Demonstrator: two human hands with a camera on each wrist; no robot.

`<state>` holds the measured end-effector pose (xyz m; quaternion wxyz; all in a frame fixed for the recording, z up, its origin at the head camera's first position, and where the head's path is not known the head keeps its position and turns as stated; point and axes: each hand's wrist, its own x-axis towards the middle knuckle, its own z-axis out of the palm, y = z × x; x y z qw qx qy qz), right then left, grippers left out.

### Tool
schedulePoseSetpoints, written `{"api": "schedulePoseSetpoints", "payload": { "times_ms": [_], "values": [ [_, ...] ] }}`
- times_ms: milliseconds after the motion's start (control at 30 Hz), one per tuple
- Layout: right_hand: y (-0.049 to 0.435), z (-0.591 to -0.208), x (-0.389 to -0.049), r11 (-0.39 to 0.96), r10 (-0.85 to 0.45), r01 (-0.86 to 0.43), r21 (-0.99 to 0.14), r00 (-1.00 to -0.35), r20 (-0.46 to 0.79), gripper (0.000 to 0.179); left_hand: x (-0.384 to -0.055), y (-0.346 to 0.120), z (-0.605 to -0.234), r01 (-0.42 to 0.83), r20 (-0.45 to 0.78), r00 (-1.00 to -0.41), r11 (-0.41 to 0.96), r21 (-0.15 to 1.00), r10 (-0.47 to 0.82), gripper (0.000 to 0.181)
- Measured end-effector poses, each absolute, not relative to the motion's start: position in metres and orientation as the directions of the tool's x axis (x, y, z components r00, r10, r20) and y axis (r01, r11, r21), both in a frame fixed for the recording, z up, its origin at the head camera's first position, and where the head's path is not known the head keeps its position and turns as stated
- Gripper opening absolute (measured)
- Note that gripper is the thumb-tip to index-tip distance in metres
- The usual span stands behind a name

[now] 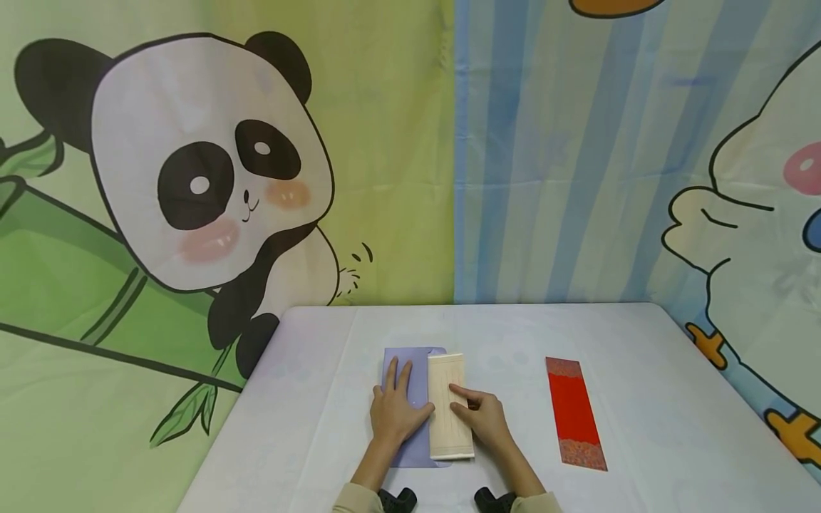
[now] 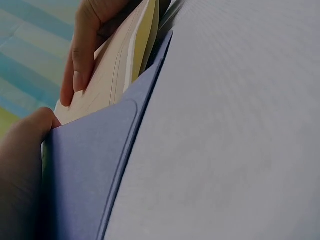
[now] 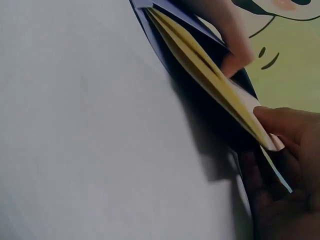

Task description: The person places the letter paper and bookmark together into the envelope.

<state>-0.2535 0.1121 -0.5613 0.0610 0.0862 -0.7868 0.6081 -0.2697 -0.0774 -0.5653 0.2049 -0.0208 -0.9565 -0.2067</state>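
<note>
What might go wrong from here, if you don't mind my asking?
The layers of the cream folded paper stand apart at one end, so one might snag on the purple envelope. The right hand pinches the paper's outer side; pushing hard may crease it. The left hand rests on the envelope, which could slide without it.

Folder (image 1: 418,379) left, strip (image 1: 576,413) right (on table (image 1: 667,406)).

The right hand (image 3: 305,160) pinches yellow-edged paper (image 3: 212,82), 1 end within a purple cover (image 3: 172,12), over the white tabletop (image 3: 90,125); the left hand (image 3: 227,25) is near.
</note>
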Motion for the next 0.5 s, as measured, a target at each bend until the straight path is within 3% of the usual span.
{"api": "schedulePoseSetpoints", "payload": {
  "times_ms": [267,500],
  "values": [
    [0.111,-0.563,-0.253,0.353,-0.152,-0.282,-0.892,-0.958,0.243,0.042,-0.269,-0.076,-0.567,0.123,0.394,-0.918,0.916,0.381,-0.041,0.091],
    [0.138,-0.555,-0.254,0.509,-0.353,-0.360,-0.782,-0.916,0.192,0.071,-0.269,-0.077,-0.568,0.128,0.403,-0.914,0.916,0.380,-0.039,0.091]
  ]
}}
